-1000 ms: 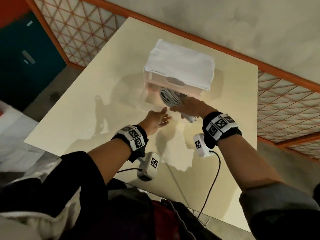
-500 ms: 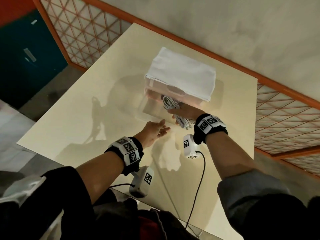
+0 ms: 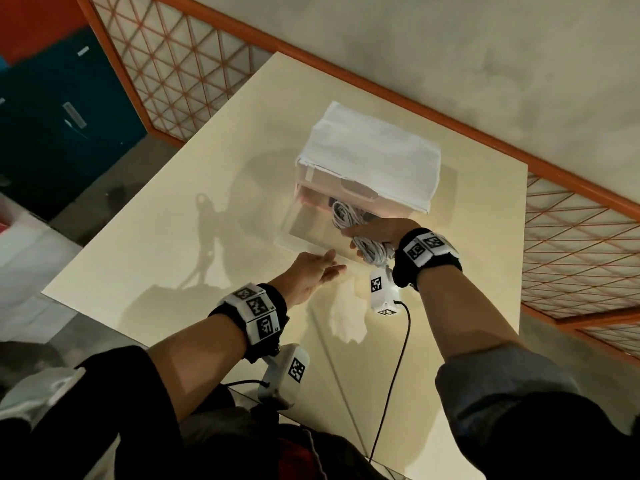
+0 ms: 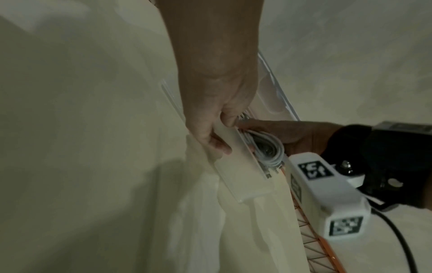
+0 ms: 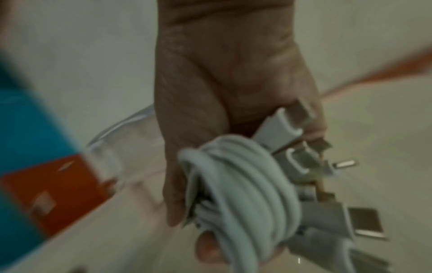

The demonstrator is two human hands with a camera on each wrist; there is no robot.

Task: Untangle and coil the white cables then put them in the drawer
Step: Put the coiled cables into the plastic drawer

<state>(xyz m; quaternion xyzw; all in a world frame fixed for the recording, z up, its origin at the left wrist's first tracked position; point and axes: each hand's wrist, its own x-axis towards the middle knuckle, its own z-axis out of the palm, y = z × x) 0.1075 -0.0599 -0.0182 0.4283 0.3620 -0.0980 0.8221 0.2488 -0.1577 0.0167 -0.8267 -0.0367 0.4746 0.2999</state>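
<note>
A bundle of coiled white cables (image 3: 371, 252) is gripped in my right hand (image 3: 375, 233), just over the right part of the pulled-out clear drawer (image 3: 298, 242). The right wrist view shows the coil (image 5: 245, 184) wrapped in my fingers, with several plugs (image 5: 364, 223) sticking out beside it. My left hand (image 3: 313, 271) is at the drawer's front. In the left wrist view its fingers curl over the front panel (image 4: 236, 166) and the thumb lies on the outer face. The coil (image 4: 266, 149) sits just behind that panel.
The drawer belongs to a small plastic unit draped with a white cloth (image 3: 370, 154), standing on a cream table (image 3: 173, 237). An orange railing with mesh panels (image 3: 571, 244) runs behind and to the right. A black lead (image 3: 391, 375) hangs from my right wrist camera.
My left hand has moved forward from just short of the drawer onto its front panel. My right hand stays over the drawer with the coiled cables, slightly lower.
</note>
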